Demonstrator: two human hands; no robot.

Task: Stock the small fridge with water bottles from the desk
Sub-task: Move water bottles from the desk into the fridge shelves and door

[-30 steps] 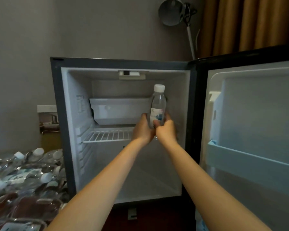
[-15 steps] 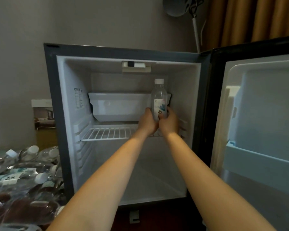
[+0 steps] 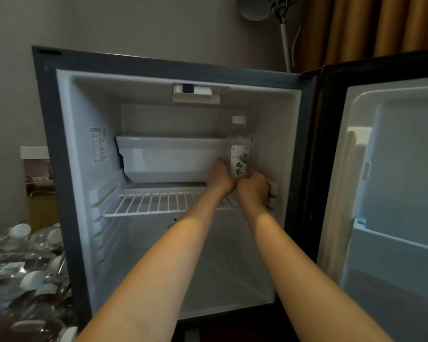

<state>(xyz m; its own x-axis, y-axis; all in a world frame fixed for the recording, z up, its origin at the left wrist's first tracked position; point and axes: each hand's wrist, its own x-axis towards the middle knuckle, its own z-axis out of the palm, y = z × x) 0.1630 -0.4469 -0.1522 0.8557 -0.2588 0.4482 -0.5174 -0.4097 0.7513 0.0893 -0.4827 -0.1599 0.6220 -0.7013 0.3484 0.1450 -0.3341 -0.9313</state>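
Observation:
The small fridge [image 3: 67,169] stands open, its door [image 3: 393,181] swung out to the right. A clear water bottle [image 3: 240,149] with a white cap and a white label stands upright at the back right of the white wire shelf [image 3: 156,202]. My left hand [image 3: 220,178] grips its lower left side and my right hand [image 3: 253,187] its lower right side, so the bottle's base is hidden. Several more water bottles [image 3: 22,262], wrapped in plastic film, lie on the desk at the lower left.
A white plastic tray [image 3: 168,159] hangs at the back of the fridge, just left of the bottle. Below the wire shelf is the fridge floor [image 3: 208,280]. A door shelf [image 3: 400,245] juts out on the right. A lamp pole [image 3: 286,40] and curtains [image 3: 368,23] stand behind.
Both hands have carried the bottle deeper into the fridge, toward the back right corner above the wire shelf. My head has moved closer to the fridge.

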